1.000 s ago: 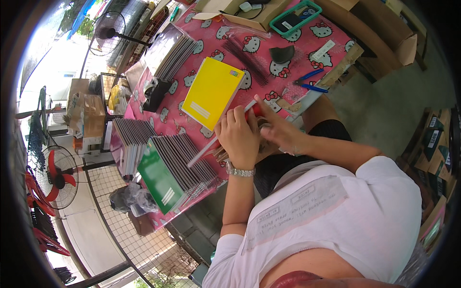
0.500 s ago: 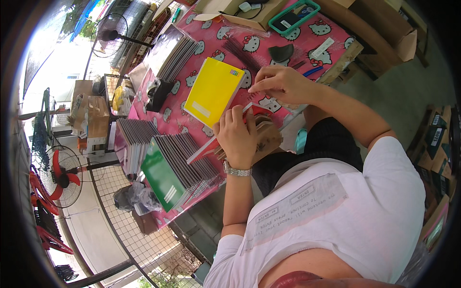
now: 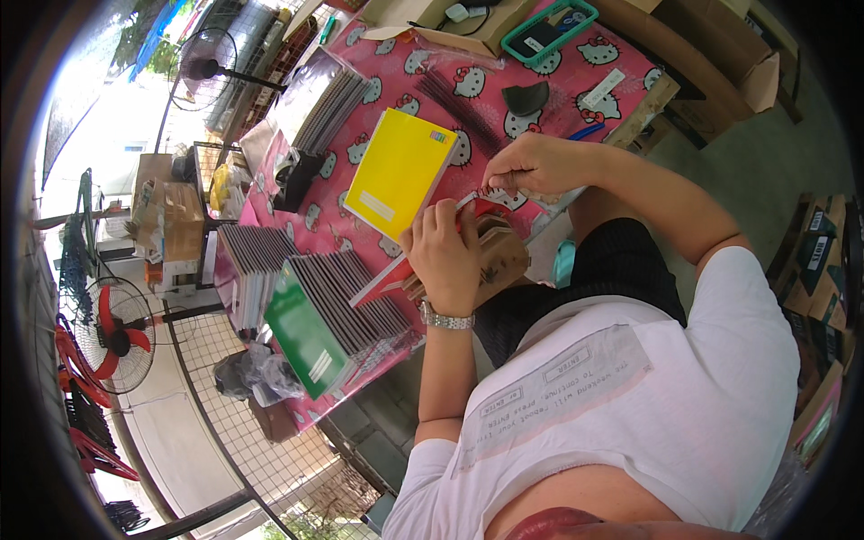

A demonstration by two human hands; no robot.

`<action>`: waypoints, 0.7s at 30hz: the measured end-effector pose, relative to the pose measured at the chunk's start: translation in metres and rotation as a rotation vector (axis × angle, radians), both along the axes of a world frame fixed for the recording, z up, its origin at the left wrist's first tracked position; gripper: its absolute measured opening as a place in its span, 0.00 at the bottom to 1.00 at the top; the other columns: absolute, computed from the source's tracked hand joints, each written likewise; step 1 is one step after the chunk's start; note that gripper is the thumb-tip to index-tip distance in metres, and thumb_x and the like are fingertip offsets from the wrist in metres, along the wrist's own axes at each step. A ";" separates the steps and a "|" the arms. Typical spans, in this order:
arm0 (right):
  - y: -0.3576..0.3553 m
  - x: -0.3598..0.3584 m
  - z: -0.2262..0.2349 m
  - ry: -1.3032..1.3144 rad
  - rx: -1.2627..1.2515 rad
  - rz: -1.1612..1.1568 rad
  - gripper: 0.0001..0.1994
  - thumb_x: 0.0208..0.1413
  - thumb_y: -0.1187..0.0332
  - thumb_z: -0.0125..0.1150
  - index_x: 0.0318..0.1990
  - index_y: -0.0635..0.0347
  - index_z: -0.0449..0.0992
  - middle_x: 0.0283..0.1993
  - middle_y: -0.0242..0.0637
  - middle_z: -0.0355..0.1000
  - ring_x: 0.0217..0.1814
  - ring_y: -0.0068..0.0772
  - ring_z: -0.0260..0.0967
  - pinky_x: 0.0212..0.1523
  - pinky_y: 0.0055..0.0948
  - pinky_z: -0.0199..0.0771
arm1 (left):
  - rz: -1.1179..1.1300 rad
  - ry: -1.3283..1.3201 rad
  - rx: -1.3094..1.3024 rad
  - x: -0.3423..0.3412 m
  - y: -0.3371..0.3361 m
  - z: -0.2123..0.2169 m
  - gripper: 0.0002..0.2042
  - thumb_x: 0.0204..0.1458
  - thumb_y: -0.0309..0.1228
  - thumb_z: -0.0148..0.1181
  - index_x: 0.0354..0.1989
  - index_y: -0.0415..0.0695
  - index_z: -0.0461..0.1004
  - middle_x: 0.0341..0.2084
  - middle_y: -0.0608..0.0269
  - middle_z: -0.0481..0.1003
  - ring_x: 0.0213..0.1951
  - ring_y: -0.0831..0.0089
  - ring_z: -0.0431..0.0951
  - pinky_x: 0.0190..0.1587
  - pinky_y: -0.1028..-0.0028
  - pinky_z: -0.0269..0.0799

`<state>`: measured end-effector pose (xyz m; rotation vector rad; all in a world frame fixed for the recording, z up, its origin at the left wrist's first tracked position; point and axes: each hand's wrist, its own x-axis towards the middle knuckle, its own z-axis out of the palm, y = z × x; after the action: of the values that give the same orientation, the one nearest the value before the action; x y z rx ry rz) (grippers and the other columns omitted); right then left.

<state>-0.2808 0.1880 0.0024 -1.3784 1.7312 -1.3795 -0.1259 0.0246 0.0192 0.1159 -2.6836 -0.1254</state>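
- Our left hand (image 3: 447,256) is closed around a brown cardboard piece (image 3: 500,256) and a red-edged book (image 3: 396,274), held at the near edge of the table (image 3: 310,225);
- our right hand (image 3: 531,166) pinches a small strip just above that book, fingertips together;
- a yellow notebook (image 3: 400,171) lies mid-table, just beyond the hands;
- a green-covered stack of notebooks (image 3: 337,315) stands at the near left corner; a teal tray (image 3: 549,27) sits at the far edge.

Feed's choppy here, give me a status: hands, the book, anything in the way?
Left hand grips red book against brown pad. Right hand pinches at the book's top edge. Yellow book lies beside, not blocking.
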 end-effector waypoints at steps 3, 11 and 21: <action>-0.002 0.010 0.007 0.290 -0.174 -0.160 0.13 0.55 0.77 0.59 0.49 0.63 0.75 0.36 0.39 0.71 0.37 0.37 0.74 0.39 0.33 0.74 | -0.026 0.043 -0.002 -0.004 0.005 0.003 0.10 0.56 0.33 0.56 0.43 0.43 0.71 0.34 0.55 0.76 0.40 0.57 0.76 0.43 0.60 0.64; 0.003 0.011 0.034 0.257 0.056 -0.053 0.14 0.57 0.74 0.57 0.50 0.62 0.70 0.35 0.44 0.72 0.36 0.41 0.74 0.38 0.35 0.73 | -0.061 -0.013 -0.017 -0.004 0.008 0.000 0.13 0.53 0.34 0.58 0.46 0.44 0.71 0.33 0.58 0.73 0.38 0.59 0.74 0.45 0.59 0.63; -0.026 -0.109 -0.061 0.353 0.339 -0.333 0.32 0.62 0.41 0.46 0.66 0.51 0.57 0.56 0.47 0.70 0.61 0.46 0.67 0.59 0.46 0.68 | -0.070 -0.035 0.043 -0.004 0.017 0.007 0.10 0.53 0.33 0.58 0.43 0.46 0.71 0.33 0.58 0.76 0.38 0.57 0.76 0.42 0.59 0.64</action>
<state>-0.3896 0.1625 -0.0584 -1.2333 2.3865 -0.9691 -0.1302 0.0413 0.0258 0.0382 -2.7213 -0.2042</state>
